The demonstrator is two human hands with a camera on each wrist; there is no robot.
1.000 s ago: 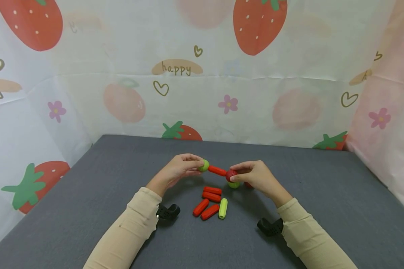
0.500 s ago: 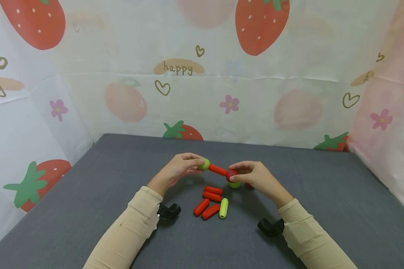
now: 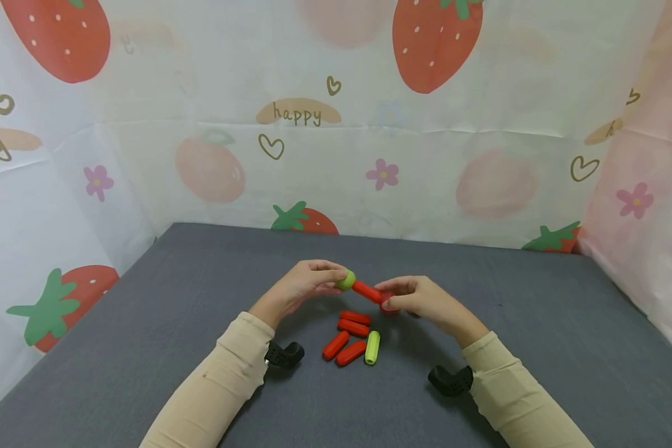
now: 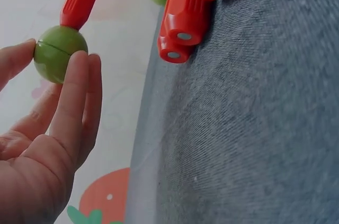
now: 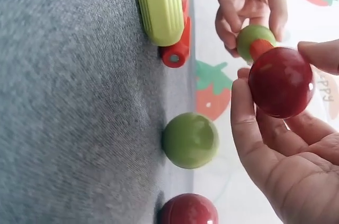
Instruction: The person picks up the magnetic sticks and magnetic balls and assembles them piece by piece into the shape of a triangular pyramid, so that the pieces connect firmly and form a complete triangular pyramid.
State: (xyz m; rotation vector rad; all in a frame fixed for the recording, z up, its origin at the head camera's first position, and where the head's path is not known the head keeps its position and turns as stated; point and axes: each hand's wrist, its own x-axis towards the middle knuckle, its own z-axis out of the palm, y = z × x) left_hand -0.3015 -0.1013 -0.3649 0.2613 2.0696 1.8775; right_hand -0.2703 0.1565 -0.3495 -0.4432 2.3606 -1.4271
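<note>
- The left hand (image 3: 299,286) pinches a green ball (image 4: 53,49) between thumb and fingertips, a little lower and further right than half a second ago.
- The right hand (image 3: 428,305) grips a dark red ball (image 5: 282,82) by thumb and fingers; it too has dropped slightly.
- Between them, the ridged red connecting rod (image 3: 366,291) slants above the grey table (image 3: 336,404), its far end at the green ball.
- A loose green ball (image 5: 190,140), seen earlier beneath the right hand, is now hidden from the head view.
- Four red rods (image 3: 350,353) and a yellow-green rod (image 3: 372,347) lie unmoved nearby.
</note>
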